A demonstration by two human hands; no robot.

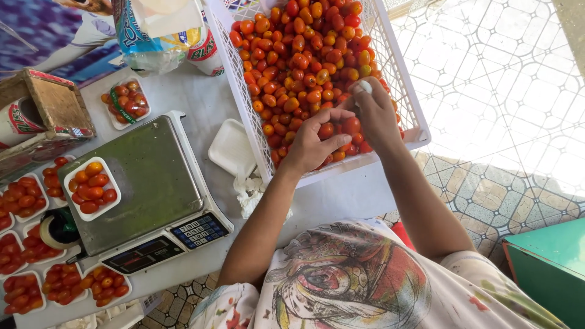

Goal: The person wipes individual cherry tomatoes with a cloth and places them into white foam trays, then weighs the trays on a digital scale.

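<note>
Upper centre of the frame: a white slatted plastic crate (407,106) sits on the counter (183,97), heaped with red and orange cherry tomatoes (298,55). Both hands work at its near edge. Left hand (312,145) is curled over the pile, fingers closed on a red tomato. Right hand (373,113) is drawn narrow, pinching a small pale object at its fingertips; what that object is cannot be determined.

Left of centre, a digital scale (137,186) carries one white foam tray (92,187) loaded with tomatoes. An empty foam tray (231,147) lies between scale and crate, beside a crumpled tissue (250,194).

Filled trays (24,198) stand along the left edge and lower left, and one more at upper left (125,102).

Assessment: several portions appear complete and one is on the scale, but the crate remains nearly full, so most of the sorting and portioning is judged outstanding.
</note>
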